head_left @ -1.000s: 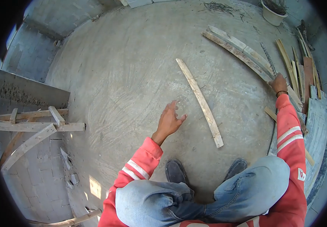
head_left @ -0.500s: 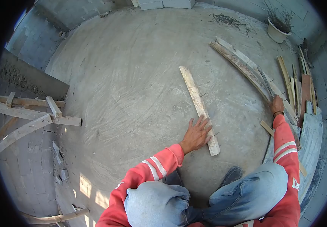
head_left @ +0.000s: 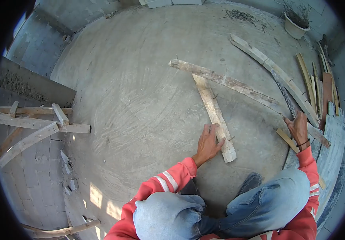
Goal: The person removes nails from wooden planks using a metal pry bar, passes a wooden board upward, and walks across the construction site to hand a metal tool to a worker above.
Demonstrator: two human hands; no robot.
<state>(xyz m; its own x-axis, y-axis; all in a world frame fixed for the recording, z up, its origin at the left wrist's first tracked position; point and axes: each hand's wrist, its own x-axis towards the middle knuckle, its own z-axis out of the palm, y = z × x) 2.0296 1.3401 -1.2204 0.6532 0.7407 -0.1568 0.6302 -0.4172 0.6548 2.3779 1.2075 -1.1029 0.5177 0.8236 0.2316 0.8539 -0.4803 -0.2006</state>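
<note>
A short wooden board (head_left: 214, 109) with nails sticking out lies on the concrete floor before me. My left hand (head_left: 209, 143) holds its near part, fingers bent against its left edge and top. A longer weathered board (head_left: 228, 82) slants across the short board's far end, a nail upright at its left tip. My right hand (head_left: 297, 129) is closed around the lower end of a ribbed metal bar (head_left: 283, 91), above the long board's right part. The fingers hide that end of the bar. Another long board (head_left: 256, 53) lies behind the bar.
Wood strips (head_left: 307, 82) and wide planks (head_left: 332, 138) are heaped along the right wall. A white pot (head_left: 294, 29) stands at the back right, near scattered twigs (head_left: 241, 16). On the left is a frame of nailed timbers (head_left: 40, 124). My knees are close below.
The long weathered board has swung left, its far end now over the short board. My right hand has come nearer with the bar. The left fingers, spread before, are now more bent.
</note>
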